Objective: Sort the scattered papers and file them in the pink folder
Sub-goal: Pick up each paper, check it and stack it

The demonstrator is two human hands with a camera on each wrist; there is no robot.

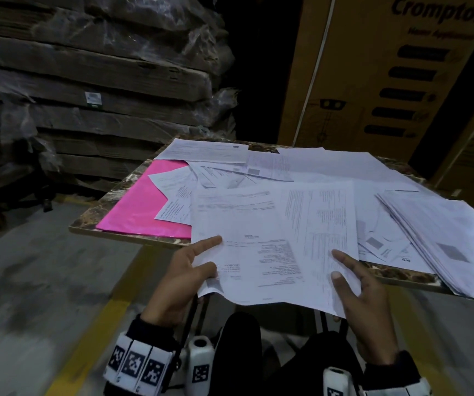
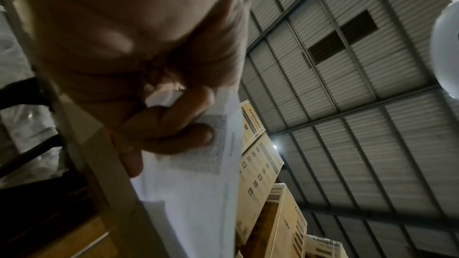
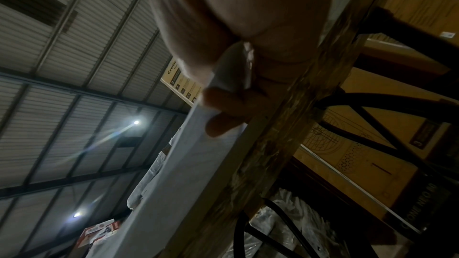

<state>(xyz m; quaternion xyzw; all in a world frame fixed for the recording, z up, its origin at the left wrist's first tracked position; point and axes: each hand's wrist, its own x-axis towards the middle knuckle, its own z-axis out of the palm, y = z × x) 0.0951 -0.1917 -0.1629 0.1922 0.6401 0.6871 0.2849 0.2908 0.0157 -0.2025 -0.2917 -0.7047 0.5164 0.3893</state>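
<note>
- Bright pink folder (image 1: 141, 205) lies flat at the left of the tabletop (image 1: 395, 274), closed, glossy, its right side buried under loose sheets.
- Scattered papers (image 1: 310, 172) cover the middle and far side of the tabletop, white printed pages overlapping at all angles; a thicker fanned stack (image 1: 453, 241) sits at the right edge of the frame.
- Held sheets (image 1: 264, 252) in the lower centre, hanging over the near tabletop edge, printed text facing up.
- Left hand (image 1: 181, 284) pinches their left edge: thumb on top, index finger stretched along the page, and in the left wrist view the other fingers (image 2: 171, 125) curl beneath.
- Right hand (image 1: 364, 298) pinches the right edge, thumb pressed on top, fingers (image 3: 231, 109) tucked under the paper.
- A large cardboard box (image 1: 387, 75) stands behind the tabletop, upper right.
</note>
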